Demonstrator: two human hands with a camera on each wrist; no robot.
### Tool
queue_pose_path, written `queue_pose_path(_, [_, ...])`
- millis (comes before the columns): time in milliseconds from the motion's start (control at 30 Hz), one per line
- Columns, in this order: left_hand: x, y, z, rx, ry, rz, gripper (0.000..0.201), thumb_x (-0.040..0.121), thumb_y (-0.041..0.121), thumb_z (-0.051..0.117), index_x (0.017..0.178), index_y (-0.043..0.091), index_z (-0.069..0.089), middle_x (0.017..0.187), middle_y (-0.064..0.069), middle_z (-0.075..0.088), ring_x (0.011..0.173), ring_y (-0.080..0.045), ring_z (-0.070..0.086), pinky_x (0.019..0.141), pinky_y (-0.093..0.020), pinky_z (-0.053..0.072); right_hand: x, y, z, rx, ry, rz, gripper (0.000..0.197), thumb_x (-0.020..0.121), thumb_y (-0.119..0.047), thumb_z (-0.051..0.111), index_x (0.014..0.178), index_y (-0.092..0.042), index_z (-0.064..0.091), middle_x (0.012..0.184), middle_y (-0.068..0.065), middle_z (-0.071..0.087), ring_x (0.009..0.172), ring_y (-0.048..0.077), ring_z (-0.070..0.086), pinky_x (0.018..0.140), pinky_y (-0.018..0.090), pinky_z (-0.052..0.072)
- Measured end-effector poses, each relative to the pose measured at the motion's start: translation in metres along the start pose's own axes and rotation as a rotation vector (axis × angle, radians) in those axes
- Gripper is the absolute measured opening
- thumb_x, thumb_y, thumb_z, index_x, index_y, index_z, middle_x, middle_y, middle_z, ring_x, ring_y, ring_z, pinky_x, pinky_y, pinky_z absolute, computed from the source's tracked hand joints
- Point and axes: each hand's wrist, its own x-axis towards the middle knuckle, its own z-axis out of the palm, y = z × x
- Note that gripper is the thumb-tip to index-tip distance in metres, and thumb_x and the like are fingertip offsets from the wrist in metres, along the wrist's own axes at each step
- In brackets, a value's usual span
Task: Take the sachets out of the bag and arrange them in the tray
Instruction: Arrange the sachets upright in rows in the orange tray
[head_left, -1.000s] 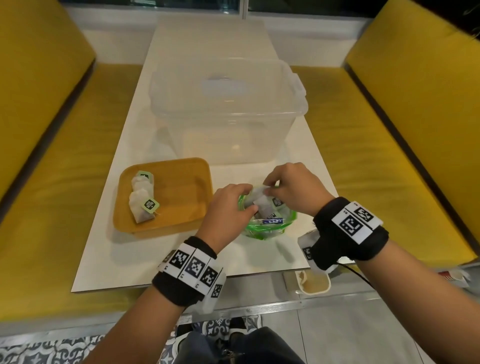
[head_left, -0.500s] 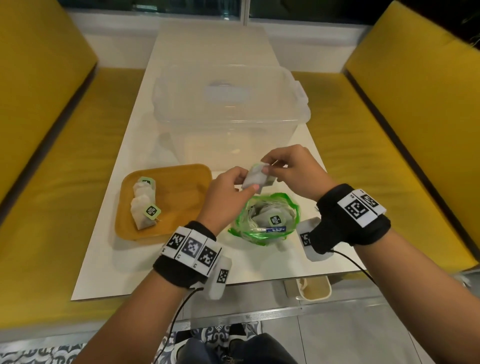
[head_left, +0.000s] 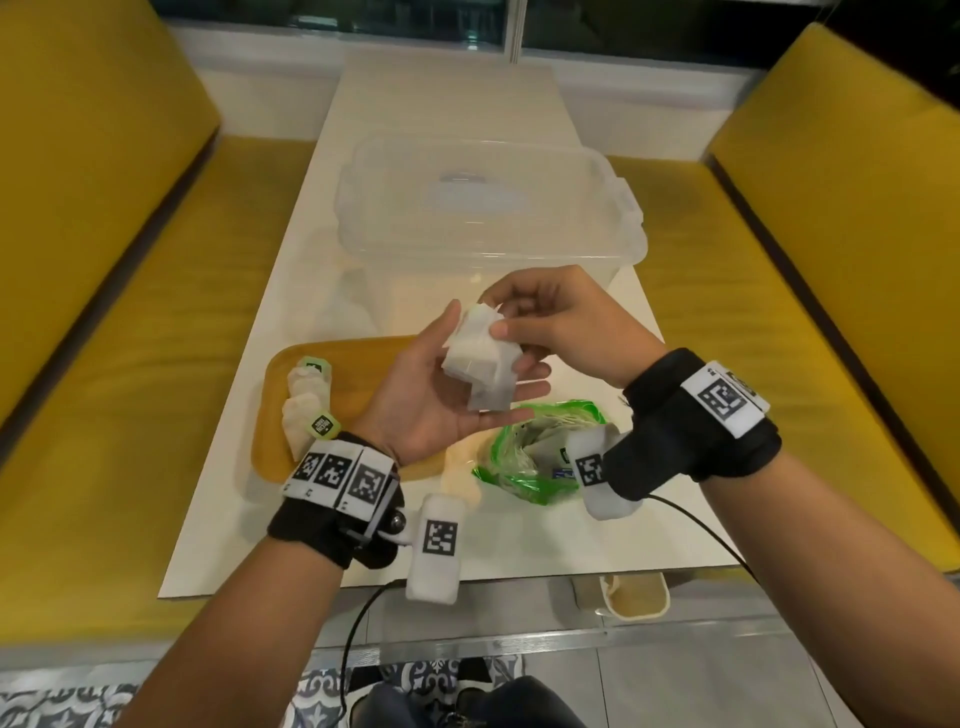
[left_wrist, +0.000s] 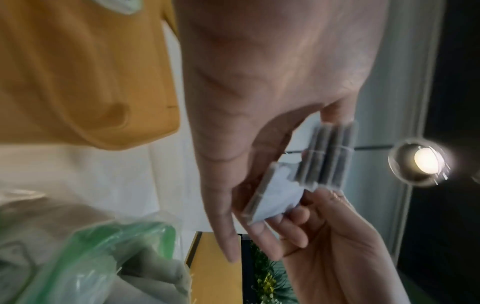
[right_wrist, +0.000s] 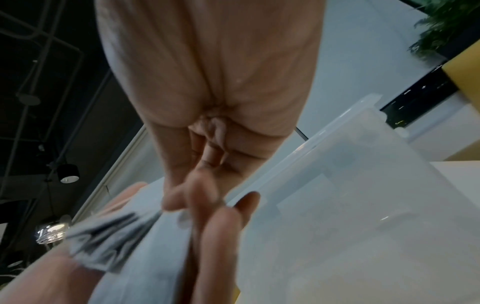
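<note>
A small bundle of white sachets (head_left: 480, 358) is held up over the table, above the tray's right edge. My left hand (head_left: 431, 397) lies palm up under it with straight fingers. My right hand (head_left: 561, 322) pinches the bundle's top between thumb and fingers. In the left wrist view the sachets (left_wrist: 324, 156) show dark contents and sit between both hands. The green-rimmed plastic bag (head_left: 524, 467) lies open on the table below, with more sachets inside. The orange tray (head_left: 374, 358) holds a few tagged sachets (head_left: 304, 405) at its left side.
A large clear plastic box (head_left: 488, 208) stands just behind the hands. The white table (head_left: 519, 540) runs between two yellow benches (head_left: 130, 338). Cables hang from both wrist cameras near the table's front edge.
Both hands have lifted the sachets out of the bag and raised them. My left hand has turned palm up and flattened under the bundle.
</note>
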Motion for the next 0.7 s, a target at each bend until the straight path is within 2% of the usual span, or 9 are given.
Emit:
queue_pose_path(67, [-0.006,0.000,-0.006,-0.029,-0.012,-0.019,0.058,0.081,0.057,0.044,0.100,0.012,0.074,0.101,-0.018,0.069,0.096,-0.036,0.067,0.095,-0.052,0.047,0.004,-0.002,0.007,-0.018,-0.048,-0.012,0.015,0.088,0.006,0.061,0.102,0.003,0.062,0.077,0.021,0.057,0.062,0.027,0.048,0.049,0.023,0.045])
queue_pose_path(133, [-0.013,0.001,-0.012,-0.014,-0.009,-0.021,0.054,0.084,0.055,0.043,0.099,0.013,0.072,0.093,-0.014,0.068,0.085,-0.029,0.067,0.085,-0.043,0.054,0.008,-0.003,0.012,-0.044,-0.083,-0.009,0.014,0.087,0.006,0.061,0.101,0.004,0.061,0.073,0.022,0.057,0.060,0.027,0.045,0.048,0.025,0.038])
queue_pose_path(200, [-0.021,0.002,-0.019,0.019,0.012,-0.016,0.052,0.087,0.052,0.040,0.100,0.013,0.071,0.091,-0.009,0.067,0.078,-0.021,0.065,0.077,-0.034,0.055,0.012,-0.003,0.018,-0.075,-0.093,-0.010,0.013,0.087,0.007,0.061,0.100,0.003,0.062,0.072,0.017,0.059,0.058,0.025,0.049,0.047,0.026,0.037])
queue_pose_path(267, [-0.029,0.004,-0.025,0.069,0.054,0.004,0.052,0.090,0.047,0.040,0.112,0.007,0.064,0.092,-0.007,0.068,0.077,-0.017,0.065,0.074,-0.029,0.055,0.016,-0.004,0.026,-0.105,-0.084,-0.028,0.013,0.087,0.007,0.060,0.097,0.000,0.064,0.073,0.007,0.062,0.058,0.023,0.052,0.047,0.027,0.042])
queue_pose_path(367, [-0.040,0.006,-0.032,0.143,0.114,0.062,0.043,0.098,0.035,0.039,0.118,0.002,0.058,0.095,-0.009,0.069,0.080,-0.018,0.068,0.076,-0.028,0.056,0.021,-0.007,0.041,-0.126,-0.059,-0.033,0.013,0.083,0.002,0.069,0.094,-0.004,0.068,0.079,0.002,0.063,0.057,0.024,0.056,0.050,0.028,0.048])
queue_pose_path(433, [-0.047,0.007,-0.038,0.178,0.142,0.090,0.042,0.100,0.030,0.040,0.121,-0.001,0.057,0.099,-0.012,0.070,0.084,-0.020,0.070,0.079,-0.029,0.057,0.026,-0.008,0.050,-0.127,-0.060,-0.018,0.017,0.078,-0.001,0.075,0.094,-0.002,0.069,0.073,0.003,0.059,0.053,0.019,0.055,0.049,0.026,0.049])
queue_pose_path(567, [-0.061,0.009,-0.051,0.194,0.164,0.108,0.040,0.098,0.029,0.044,0.122,0.001,0.059,0.108,-0.014,0.070,0.096,-0.024,0.068,0.089,-0.035,0.054,0.035,-0.011,0.064,-0.121,-0.098,-0.011,0.019,0.074,0.001,0.078,0.087,-0.001,0.065,0.064,0.008,0.057,0.049,0.010,0.054,0.049,0.023,0.050])
queue_pose_path(700, [-0.073,0.010,-0.064,0.149,0.204,0.124,0.037,0.101,0.029,0.039,0.118,0.005,0.061,0.108,-0.017,0.070,0.092,-0.025,0.068,0.088,-0.037,0.054,0.043,-0.014,0.074,-0.107,-0.141,-0.014,0.015,0.076,0.001,0.077,0.081,-0.006,0.065,0.061,0.004,0.062,0.053,0.012,0.058,0.053,0.025,0.054])
